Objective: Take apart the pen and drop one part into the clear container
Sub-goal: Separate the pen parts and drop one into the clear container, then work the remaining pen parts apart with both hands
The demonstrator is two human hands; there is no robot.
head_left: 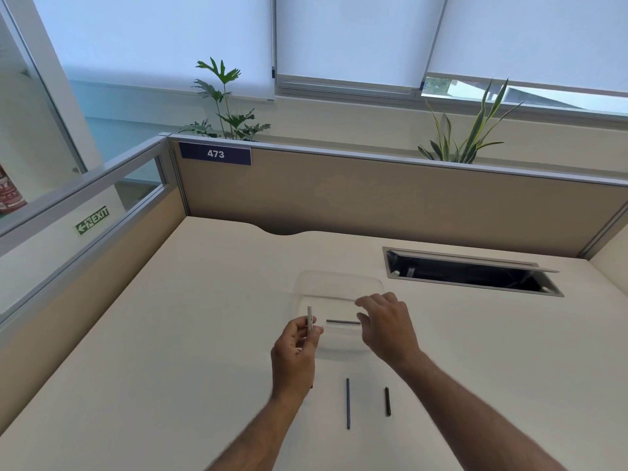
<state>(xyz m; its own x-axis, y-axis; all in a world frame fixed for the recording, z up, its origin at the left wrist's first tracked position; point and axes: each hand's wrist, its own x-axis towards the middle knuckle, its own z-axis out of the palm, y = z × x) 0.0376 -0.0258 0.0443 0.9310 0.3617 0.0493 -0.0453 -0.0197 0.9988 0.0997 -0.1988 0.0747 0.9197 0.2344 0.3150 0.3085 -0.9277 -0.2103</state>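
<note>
My left hand is shut on a white pen barrel, held upright just left of the clear container. A thin dark pen part lies level over the container's near side, its right end at the fingertips of my right hand. That hand hovers above the container with fingers spread and loosely curled; whether they still pinch the part I cannot tell. On the desk in front of me lie a long thin dark rod and a shorter black piece.
The pale desk is enclosed by beige partitions at the back and left. An open cable hatch is sunk into the desk at the right rear. Plants stand behind the partition.
</note>
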